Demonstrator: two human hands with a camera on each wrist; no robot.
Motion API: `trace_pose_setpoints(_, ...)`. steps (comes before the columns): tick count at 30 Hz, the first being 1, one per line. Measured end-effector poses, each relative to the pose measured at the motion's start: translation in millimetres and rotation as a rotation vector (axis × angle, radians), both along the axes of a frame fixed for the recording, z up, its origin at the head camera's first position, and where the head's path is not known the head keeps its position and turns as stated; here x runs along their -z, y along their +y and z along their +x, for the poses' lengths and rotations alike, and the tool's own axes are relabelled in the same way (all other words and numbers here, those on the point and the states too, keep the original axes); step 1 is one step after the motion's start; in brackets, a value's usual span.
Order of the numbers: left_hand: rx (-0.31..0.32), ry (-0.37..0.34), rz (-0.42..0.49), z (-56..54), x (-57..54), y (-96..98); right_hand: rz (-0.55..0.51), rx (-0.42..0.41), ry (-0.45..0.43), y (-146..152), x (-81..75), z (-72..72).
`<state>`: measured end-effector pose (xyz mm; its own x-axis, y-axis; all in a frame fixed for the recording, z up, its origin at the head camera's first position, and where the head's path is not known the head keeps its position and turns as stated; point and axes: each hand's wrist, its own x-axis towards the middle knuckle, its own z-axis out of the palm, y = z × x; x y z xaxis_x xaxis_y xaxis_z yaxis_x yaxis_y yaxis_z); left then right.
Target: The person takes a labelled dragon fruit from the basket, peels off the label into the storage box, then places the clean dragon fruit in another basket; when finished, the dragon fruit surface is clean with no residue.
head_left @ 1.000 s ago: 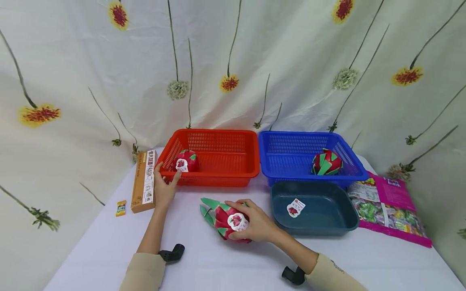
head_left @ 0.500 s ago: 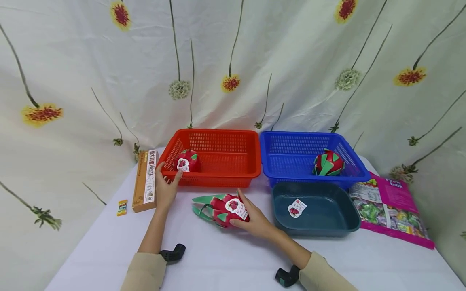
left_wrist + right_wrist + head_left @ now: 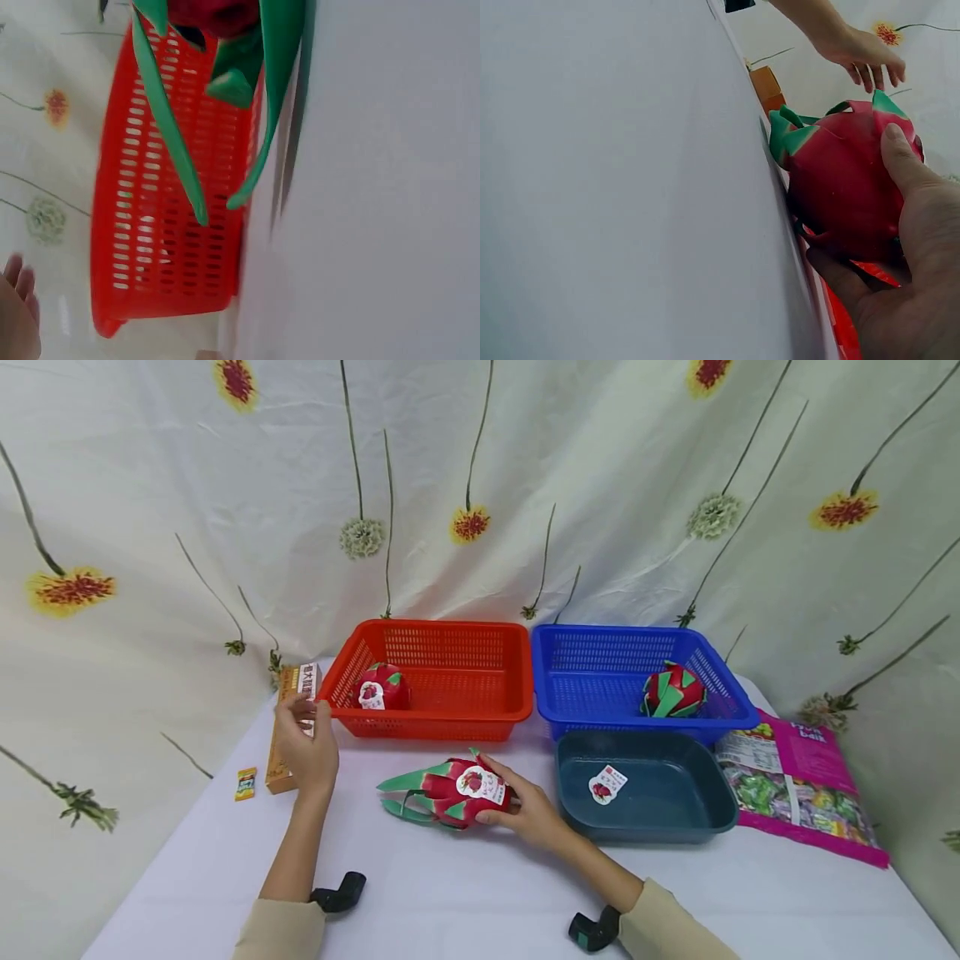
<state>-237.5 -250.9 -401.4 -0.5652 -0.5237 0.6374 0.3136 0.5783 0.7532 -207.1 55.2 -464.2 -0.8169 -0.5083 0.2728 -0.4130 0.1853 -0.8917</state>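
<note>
My right hand (image 3: 536,814) grips the blunt end of a red dragon fruit (image 3: 442,792) with long green leaves and a white sticker. In the right wrist view, thumb and fingers wrap around the dragon fruit (image 3: 847,176). My left hand (image 3: 309,752) hovers over the pasta box (image 3: 281,764), left of the red basket (image 3: 435,727), fingers loosely bent and holding nothing. Only part of the left hand (image 3: 16,322) shows in the left wrist view. A second dragon fruit (image 3: 393,692) with a sticker lies inside the red basket's left end.
A blue basket (image 3: 585,720) holding another dragon fruit (image 3: 671,692) stands right of the red one. Before it is a dark teal tray (image 3: 675,802) with a sticker (image 3: 607,785). A pink candy bag (image 3: 813,777) lies far right; a small yellow packet (image 3: 246,783) lies left.
My left hand has let go of the red basket's rim and moved left. The right hand has shifted the dragon fruit leftward and slightly away from me, its leaves swinging left.
</note>
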Motion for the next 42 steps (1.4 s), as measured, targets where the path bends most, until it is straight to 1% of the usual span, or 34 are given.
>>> trace_pose_setpoints(1, 0.118, 0.004, -0.073, 4.6, -1.1, 2.4, -0.012, -0.013, -0.01, 0.0, 0.2, 0.3)
trace_pose_setpoints(2, 0.265, -0.016, -0.134, 9.1, -0.8, 5.2, -0.023, -0.025, -0.022, 0.0, 0.1, 0.8)
trace_pose_setpoints(4, 0.555, -0.13, -0.246, 16.8, 3.3, 12.5, -0.058, -0.049, -0.039, 0.4, -2.5, 3.4)
trace_pose_setpoints(5, 0.677, -0.203, -0.295, 19.6, 6.5, 17.1, -0.073, -0.056, -0.05, 0.5, -4.6, 5.0)
trace_pose_setpoints(6, 0.776, -0.28, -0.332, 21.7, 10.2, 21.9, -0.086, -0.059, -0.057, 0.8, -7.2, 6.8)
trace_pose_setpoints(7, 0.842, -0.355, -0.371, 23.3, 13.6, 27.3, -0.101, -0.062, -0.067, 1.0, -9.7, 8.3)
trace_pose_setpoints(8, 0.888, -0.415, -0.391, 24.4, 17.1, 32.8, -0.116, -0.066, -0.081, 1.2, -12.6, 9.8)
trace_pose_setpoints(10, 0.936, -0.497, -0.437, 25.7, 23.0, 43.6, -0.132, -0.066, -0.1, 1.5, -18.4, 12.4)
trace_pose_setpoints(12, 0.931, -0.547, -0.483, 26.9, 27.3, 52.8, -0.134, -0.054, -0.117, 2.0, -20.6, 12.9)
trace_pose_setpoints(14, 0.904, -0.566, -0.532, 28.9, 30.1, 58.6, -0.137, -0.046, -0.117, 1.5, -21.5, 13.8)
trace_pose_setpoints(17, 0.826, -0.554, -0.629, 32.0, 31.7, 63.8, -0.137, -0.041, -0.095, 1.4, -21.8, 14.6)
trace_pose_setpoints(19, 0.787, -0.536, -0.675, 34.3, 31.8, 65.2, -0.143, -0.051, -0.077, 1.2, -21.7, 14.7)
trace_pose_setpoints(21, 0.773, -0.508, -0.708, 36.0, 31.8, 65.5, -0.147, -0.065, -0.061, 1.0, -21.8, 14.5)
trace_pose_setpoints(23, 0.776, -0.484, -0.73, 37.1, 32.2, 65.2, -0.155, -0.076, -0.052, 0.7, -22.0, 14.3)
trace_pose_setpoints(26, 0.783, -0.452, -0.738, 37.6, 33.7, 64.2, -0.161, -0.081, -0.042, 0.1, -22.6, 14.5)
trace_pose_setpoints(28, 0.788, -0.429, -0.729, 37.7, 35.1, 63.4, -0.143, -0.071, -0.002, -0.4, -23.8, 15.2)
trace_pose_setpoints(30, 0.782, -0.384, -0.719, 37.4, 36.7, 62.1, -0.113, -0.055, 0.068, -1.3, -25.9, 15.9)
trace_pose_setpoints(32, 0.776, -0.323, -0.709, 36.6, 38.5, 60.6, -0.085, -0.025, 0.16, -2.7, -28.5, 17.0)
trace_pose_setpoints(34, 0.76, -0.254, -0.712, 35.4, 40.1, 59.1, -0.079, 0.017, 0.244, -3.8, -31.3, 17.8)
trace_pose_setpoints(36, 0.747, -0.199, -0.713, 34.3, 41.0, 58.2, -0.086, 0.077, 0.305, -4.2, -34.1, 18.8)
trace_pose_setpoints(39, 0.74, -0.153, -0.712, 33.8, 41.2, 58.1, -0.125, 0.151, 0.345, -2.7, -38.1, 19.7)
trace_pose_setpoints(41, 0.735, -0.142, -0.711, 34.3, 41.1, 58.6, -0.155, 0.179, 0.345, -1.3, -39.9, 20.3)
trace_pose_setpoints(42, 0.731, -0.138, -0.713, 34.5, 41.0, 59.1, -0.18, 0.179, 0.341, -0.7, -40.6, 20.4)
